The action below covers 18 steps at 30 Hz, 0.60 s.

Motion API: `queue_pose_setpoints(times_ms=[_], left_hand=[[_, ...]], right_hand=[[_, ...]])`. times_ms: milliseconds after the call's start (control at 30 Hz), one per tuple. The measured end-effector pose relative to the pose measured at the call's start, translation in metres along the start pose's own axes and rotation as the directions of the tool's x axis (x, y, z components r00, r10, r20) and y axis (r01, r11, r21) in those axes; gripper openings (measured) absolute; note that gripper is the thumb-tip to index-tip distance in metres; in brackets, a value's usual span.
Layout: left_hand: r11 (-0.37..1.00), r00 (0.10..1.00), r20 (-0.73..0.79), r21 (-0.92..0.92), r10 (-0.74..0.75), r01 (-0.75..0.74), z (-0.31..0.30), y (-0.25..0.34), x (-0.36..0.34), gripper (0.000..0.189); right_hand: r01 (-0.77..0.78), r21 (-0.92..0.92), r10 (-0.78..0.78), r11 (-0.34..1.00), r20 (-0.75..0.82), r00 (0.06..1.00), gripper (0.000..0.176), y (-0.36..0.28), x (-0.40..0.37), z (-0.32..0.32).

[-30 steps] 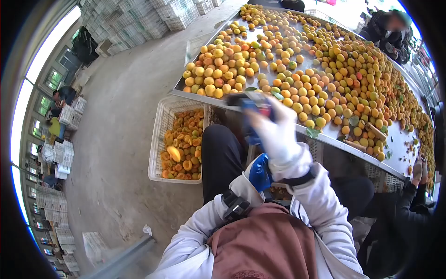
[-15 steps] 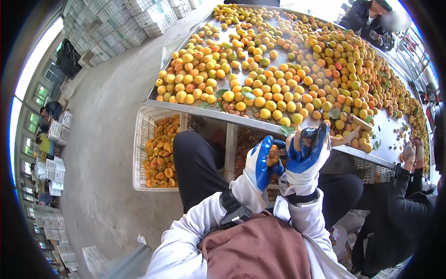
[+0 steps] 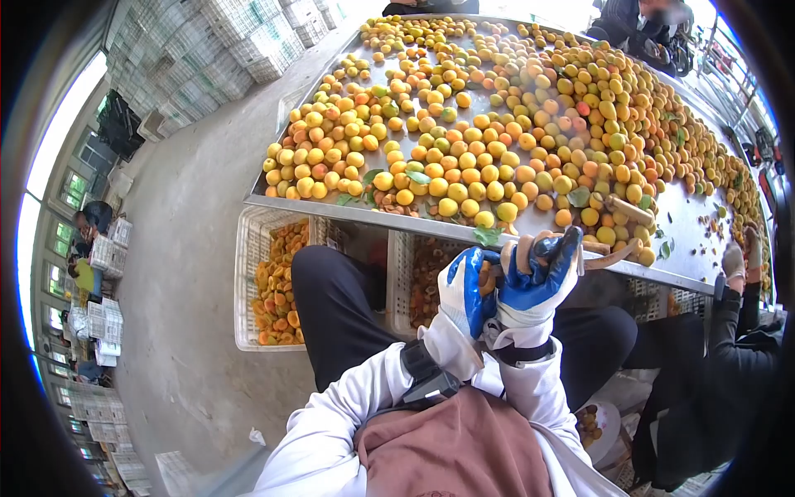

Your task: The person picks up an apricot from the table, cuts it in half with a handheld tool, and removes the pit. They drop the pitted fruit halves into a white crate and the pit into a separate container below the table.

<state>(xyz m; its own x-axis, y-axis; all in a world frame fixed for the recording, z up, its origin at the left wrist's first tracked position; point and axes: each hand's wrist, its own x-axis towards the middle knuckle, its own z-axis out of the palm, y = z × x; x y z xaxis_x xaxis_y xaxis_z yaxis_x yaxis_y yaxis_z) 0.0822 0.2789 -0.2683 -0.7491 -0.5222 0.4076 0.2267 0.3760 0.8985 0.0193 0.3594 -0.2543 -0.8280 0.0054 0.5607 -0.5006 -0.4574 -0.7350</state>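
My left hand, in a white and blue glove, is closed around an orange apricot, which shows partly between the fingers. Right beside it, my right hand wears a similar glove with bare fingertips showing; its fingers are curled, and what they grip is hidden. Both hands are in front of the near edge of a metal table covered with whole apricots. A curved wooden piece lies at the table edge just right of my right hand.
Below the table stand a white crate of halved apricots and another crate with darker pieces. A co-worker's gloved hand is at the right edge. Stacked crates stand at the back left.
The camera view has shifted slightly, so the table and crates appear further left. My hands remain close together, and the apricot in my left hand is now more covered by the fingers.
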Motion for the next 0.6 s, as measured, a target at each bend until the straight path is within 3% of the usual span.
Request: queue_pose_setpoints(times_ms=[67,100,167,200,233,267,300,333,367,467,533,567,600], left_hand=[[0.996,0.998,0.011,-0.07,-0.058,0.058,0.005,-0.015,-0.004,0.026],[0.983,0.994,0.024,-0.141,-0.111,0.113,0.006,-0.014,-0.002,0.026],[0.994,0.991,0.098,-0.043,-0.096,0.1,-0.001,-0.014,0.001,0.015],[0.994,0.99,0.121,0.08,0.068,-0.078,-0.002,-0.013,0.004,0.01],[0.947,0.961,0.163,0.195,0.225,-0.255,-0.004,-0.012,0.007,0.012],[0.947,0.961,0.163,0.196,0.225,-0.255,-0.007,-0.009,0.008,0.012],[0.955,0.956,0.196,0.16,0.217,-0.249,-0.011,-0.004,0.01,0.018],[0.962,0.951,0.228,0.123,0.21,-0.242,-0.014,0.001,0.012,0.026],[0.963,0.951,0.227,0.124,0.208,-0.24,-0.017,0.003,0.012,0.026],[0.988,0.934,0.322,-0.02,0.152,-0.154,-0.023,0.001,0.011,0.034],[0.965,0.9,0.432,-0.21,-0.054,0.159,-0.024,-0.008,0.008,0.039],[0.964,0.902,0.428,-0.213,-0.056,0.161,-0.022,-0.011,0.006,0.039],[0.974,0.924,0.379,-0.226,0.06,0.03,-0.021,-0.009,0.008,0.038]], right_hand=[[0.166,-0.338,-0.173,0.926,0.01,0.985,0.044,0.003,-0.003,0.0],[0.165,-0.34,-0.173,0.926,0.006,0.985,0.044,0.001,-0.002,-0.001],[0.212,-0.474,-0.221,0.855,0.039,0.975,0.024,-0.002,0.001,-0.003],[0.211,-0.474,-0.22,0.855,0.038,0.975,0.024,-0.001,0.0,-0.007],[0.072,-0.361,-0.067,0.93,0.027,0.997,0.014,0.002,0.0,-0.012],[-0.076,-0.242,0.087,0.967,0.035,0.996,0.017,0.003,0.0,-0.015],[-0.077,-0.242,0.088,0.967,0.034,0.996,0.017,-0.001,0.002,-0.01],[-0.237,0.213,0.225,0.948,0.079,0.971,0.025,-0.008,0.004,-0.003],[-0.364,0.61,0.323,0.704,0.181,0.929,0.034,-0.013,0.005,0.001],[-0.391,0.557,0.291,0.732,0.263,0.92,0.044,-0.02,0.008,0.001],[-0.388,0.572,0.243,0.723,0.315,0.917,0.047,-0.018,0.007,0.001],[-0.392,0.57,0.245,0.722,0.32,0.915,0.047,-0.016,0.006,0.001],[-0.391,0.628,0.248,0.673,0.306,0.919,0.045,-0.015,0.006,0.001]])
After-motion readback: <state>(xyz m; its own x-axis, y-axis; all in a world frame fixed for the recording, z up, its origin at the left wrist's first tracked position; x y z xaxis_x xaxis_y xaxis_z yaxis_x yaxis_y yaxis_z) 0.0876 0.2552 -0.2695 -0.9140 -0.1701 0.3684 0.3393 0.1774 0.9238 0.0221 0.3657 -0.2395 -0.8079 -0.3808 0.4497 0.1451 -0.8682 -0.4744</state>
